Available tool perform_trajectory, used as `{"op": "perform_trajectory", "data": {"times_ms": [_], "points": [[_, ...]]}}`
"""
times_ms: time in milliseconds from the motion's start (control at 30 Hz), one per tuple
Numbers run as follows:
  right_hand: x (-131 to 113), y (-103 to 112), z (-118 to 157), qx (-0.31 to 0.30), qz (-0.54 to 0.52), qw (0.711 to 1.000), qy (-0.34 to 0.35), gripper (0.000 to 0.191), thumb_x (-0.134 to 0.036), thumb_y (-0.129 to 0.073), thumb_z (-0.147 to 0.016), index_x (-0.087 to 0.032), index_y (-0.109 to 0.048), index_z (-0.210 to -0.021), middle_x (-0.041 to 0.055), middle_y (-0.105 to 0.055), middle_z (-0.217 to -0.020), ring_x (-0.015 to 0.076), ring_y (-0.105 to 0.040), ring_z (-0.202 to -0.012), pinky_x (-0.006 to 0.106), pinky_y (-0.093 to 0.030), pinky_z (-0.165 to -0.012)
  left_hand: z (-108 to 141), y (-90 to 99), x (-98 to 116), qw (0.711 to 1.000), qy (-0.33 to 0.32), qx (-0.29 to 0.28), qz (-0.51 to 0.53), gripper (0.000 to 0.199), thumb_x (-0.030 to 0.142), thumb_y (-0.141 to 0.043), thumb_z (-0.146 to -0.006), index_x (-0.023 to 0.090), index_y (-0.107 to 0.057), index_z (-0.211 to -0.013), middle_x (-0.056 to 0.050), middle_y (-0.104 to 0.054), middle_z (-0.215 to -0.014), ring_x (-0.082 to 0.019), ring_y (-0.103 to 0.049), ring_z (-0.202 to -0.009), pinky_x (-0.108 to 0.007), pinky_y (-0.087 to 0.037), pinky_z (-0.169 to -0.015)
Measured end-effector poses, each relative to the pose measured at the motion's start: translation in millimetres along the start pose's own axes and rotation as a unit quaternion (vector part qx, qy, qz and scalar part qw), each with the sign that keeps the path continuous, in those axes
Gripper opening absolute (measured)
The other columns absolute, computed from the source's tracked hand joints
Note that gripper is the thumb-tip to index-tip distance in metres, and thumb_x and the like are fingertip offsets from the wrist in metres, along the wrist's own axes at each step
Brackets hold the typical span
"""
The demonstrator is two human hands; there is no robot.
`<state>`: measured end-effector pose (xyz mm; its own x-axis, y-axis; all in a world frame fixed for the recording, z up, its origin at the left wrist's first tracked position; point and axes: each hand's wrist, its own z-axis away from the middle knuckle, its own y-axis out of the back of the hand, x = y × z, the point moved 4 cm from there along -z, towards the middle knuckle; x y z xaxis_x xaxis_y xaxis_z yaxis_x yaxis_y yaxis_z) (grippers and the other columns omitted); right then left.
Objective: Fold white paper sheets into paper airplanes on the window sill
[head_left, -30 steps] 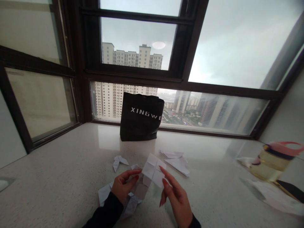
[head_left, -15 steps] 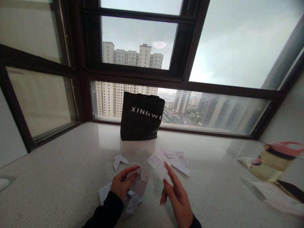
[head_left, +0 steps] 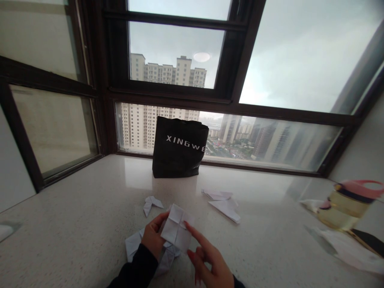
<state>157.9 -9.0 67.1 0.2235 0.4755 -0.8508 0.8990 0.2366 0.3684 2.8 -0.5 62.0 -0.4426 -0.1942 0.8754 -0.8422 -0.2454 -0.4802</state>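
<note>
A small white folded paper square with crossing creases is held up near the front of the counter. My left hand grips its left side, the thumb hidden behind the sheet. With the index fingertip, my right hand touches the paper's face near its right side; its thumb is apart, by the lower right corner. Under my left hand lie other folded papers, partly covered. A bent folded paper piece sits just beyond the left hand. Farther right rest more folded papers.
A black bag with white lettering stands by the window. At the right are a bottle with a pink lid, a white wrapper and a dark object. The speckled counter runs beneath everything.
My right hand has moved left and down to the paper in my left hand. The creased square seen beside its fingertips is gone from there; a creased white square now shows at my left hand.
</note>
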Motion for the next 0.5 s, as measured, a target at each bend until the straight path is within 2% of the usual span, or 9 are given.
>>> {"op": "perform_trajectory", "data": {"times_ms": [133, 233, 400, 500], "points": [[-6, 16, -8, 0.05, -0.102, 0.993, -0.011, 0.054, -0.046, -0.036, -0.078, -0.015, -0.032, -0.123, -0.0061, -0.041, -0.038, 0.0115, -0.041, -0.034, 0.024, -0.039, -0.04, 5, -9.5, 6, 0.998, 0.04, -0.041, 0.034, 0.036, 0.027, -0.071, -0.049, 0.017, -0.065, -0.083, -0.005, -0.067, -0.078, -0.017, -0.06, -0.067, -0.022, -0.045, -0.058], [-11, 29, -13, 0.089, -0.139, 0.986, -0.011, 0.055, -0.045, -0.036, -0.079, -0.013, -0.032, -0.122, -0.0066, -0.042, -0.037, 0.0111, -0.04, -0.032, 0.022, -0.038, -0.036, 6, -10.9, 9, 0.997, 0.054, -0.033, 0.045, 0.031, 0.031, -0.07, -0.052, 0.017, -0.066, -0.079, -0.006, -0.067, -0.078, -0.015, -0.06, -0.067, -0.019, -0.045, -0.056], [-12, 25, -12, 0.051, -0.159, 0.986, -0.014, 0.052, -0.045, -0.036, -0.079, -0.012, -0.036, -0.12, -0.0068, -0.041, -0.037, 0.0099, -0.039, -0.03, 0.02, -0.036, -0.033, 3, -5.0, 8, 0.999, 0.031, 0.009, 0.024, 0.032, 0.027, -0.074, -0.044, 0.017, -0.067, -0.073, -0.004, -0.067, -0.075, -0.017, -0.061, -0.065, -0.021, -0.046, -0.055], [-11, 22, -10, 0.027, -0.156, 0.987, -0.01, 0.053, -0.044, -0.037, -0.08, -0.014, -0.03, -0.123, -0.0064, -0.042, -0.039, 0.0104, -0.041, -0.032, 0.021, -0.038, -0.036, 2, -3.1, 7, 0.999, 0.017, 0.024, 0.02, 0.031, 0.024, -0.076, -0.039, 0.017, -0.067, -0.068, -0.004, -0.067, -0.074, -0.017, -0.061, -0.066, -0.021, -0.046, -0.056]]}}
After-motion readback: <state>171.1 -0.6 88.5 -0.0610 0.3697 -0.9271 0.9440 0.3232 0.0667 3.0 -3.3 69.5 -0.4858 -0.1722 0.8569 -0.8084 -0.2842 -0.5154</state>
